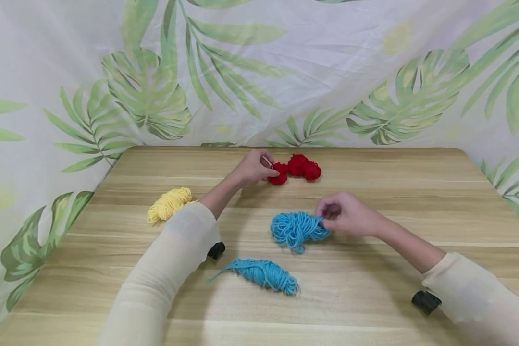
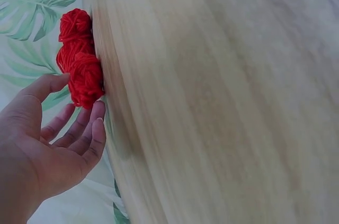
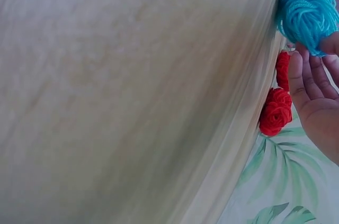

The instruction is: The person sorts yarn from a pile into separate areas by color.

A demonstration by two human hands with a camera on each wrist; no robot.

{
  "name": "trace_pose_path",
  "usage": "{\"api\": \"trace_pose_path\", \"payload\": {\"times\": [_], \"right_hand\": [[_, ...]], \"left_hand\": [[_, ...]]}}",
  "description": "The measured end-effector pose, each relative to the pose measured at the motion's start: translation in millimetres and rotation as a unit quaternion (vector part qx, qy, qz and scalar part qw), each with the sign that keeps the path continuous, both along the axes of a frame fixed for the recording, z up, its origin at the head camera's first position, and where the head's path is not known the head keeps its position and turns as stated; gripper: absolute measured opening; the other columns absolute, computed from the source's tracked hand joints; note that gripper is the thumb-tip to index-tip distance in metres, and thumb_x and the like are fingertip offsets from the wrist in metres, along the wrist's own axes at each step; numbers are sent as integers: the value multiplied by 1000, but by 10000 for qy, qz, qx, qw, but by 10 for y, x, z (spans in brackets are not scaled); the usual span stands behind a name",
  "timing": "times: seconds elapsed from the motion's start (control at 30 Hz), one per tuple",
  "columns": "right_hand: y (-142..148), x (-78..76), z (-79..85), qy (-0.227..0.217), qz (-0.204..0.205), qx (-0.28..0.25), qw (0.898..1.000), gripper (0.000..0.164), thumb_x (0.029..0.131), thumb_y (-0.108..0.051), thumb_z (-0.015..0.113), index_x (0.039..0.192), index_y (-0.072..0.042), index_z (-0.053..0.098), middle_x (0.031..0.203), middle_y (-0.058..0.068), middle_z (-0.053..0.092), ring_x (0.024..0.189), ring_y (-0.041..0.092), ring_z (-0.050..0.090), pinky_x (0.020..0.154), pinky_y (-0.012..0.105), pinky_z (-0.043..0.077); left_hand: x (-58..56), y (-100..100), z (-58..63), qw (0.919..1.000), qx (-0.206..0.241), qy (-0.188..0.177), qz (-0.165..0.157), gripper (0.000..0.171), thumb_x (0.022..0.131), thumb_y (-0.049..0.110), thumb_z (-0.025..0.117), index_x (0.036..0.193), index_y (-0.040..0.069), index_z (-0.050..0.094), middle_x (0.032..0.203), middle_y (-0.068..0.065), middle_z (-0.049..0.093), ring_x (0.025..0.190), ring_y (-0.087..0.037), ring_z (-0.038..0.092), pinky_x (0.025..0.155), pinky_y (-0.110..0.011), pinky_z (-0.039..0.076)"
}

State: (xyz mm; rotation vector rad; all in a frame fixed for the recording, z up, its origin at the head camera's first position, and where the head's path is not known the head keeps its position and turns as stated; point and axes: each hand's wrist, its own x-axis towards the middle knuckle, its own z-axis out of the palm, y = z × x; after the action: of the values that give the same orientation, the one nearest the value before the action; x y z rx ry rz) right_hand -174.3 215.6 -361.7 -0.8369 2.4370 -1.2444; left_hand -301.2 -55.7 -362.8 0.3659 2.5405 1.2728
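At the far side of the table, my left hand [image 1: 254, 166] holds the near end of a small red yarn ball [image 1: 278, 174] between thumb and fingers. In the left wrist view, that thumb touches the ball and the fingertips lie at its lower end. A second clump of red yarn [image 1: 303, 167] lies just right of it. My right hand [image 1: 350, 215] pinches the right end of a loose blue yarn bundle [image 1: 297, 230] in the middle of the table. In the right wrist view the thumb presses on the blue strands, with the fingers under them.
A tighter blue yarn skein [image 1: 264, 275] lies nearer me, its loose tail pointing left. Yellow yarn [image 1: 169, 205] lies at the left, partly behind my left sleeve [image 1: 164, 269]. The wooden table [image 1: 393, 192] ends at a leaf-patterned cloth [image 1: 328, 57].
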Motion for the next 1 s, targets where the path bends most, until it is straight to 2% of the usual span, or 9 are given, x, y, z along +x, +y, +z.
{"api": "trace_pose_path", "payload": {"times": [0.23,0.47,0.63,1.0], "right_hand": [[68,-17,2,56,-248,-105,9996,12,86,9,70,95,1,72,93,7,73,81,19,67,77,26,59],[134,-7,-24,36,-489,-218,9986,12,86,11,70,95,3,72,95,10,73,84,20,68,78,25,59],[162,10,0,24,-687,-237,9974,12,86,12,70,96,4,72,97,11,72,86,22,67,78,24,59],[259,10,15,201,-899,-389,9950,12,87,13,70,95,5,72,95,13,72,84,19,67,76,23,58]], "left_hand": [[48,-51,40,9999,147,-22,-77,32,92,9,78,117,-1,60,104,-18,65,82,-33,69,78,-41,61],[107,-93,72,9997,-20,145,-193,31,92,12,78,115,1,61,104,-15,66,83,-35,71,72,-44,59],[145,-98,107,9990,-72,292,-329,33,91,11,78,117,-2,63,106,-16,67,84,-35,70,73,-40,60],[241,-139,178,9954,-184,668,-658,31,90,11,80,112,-3,64,103,-15,70,75,-26,66,66,-29,54]]}}
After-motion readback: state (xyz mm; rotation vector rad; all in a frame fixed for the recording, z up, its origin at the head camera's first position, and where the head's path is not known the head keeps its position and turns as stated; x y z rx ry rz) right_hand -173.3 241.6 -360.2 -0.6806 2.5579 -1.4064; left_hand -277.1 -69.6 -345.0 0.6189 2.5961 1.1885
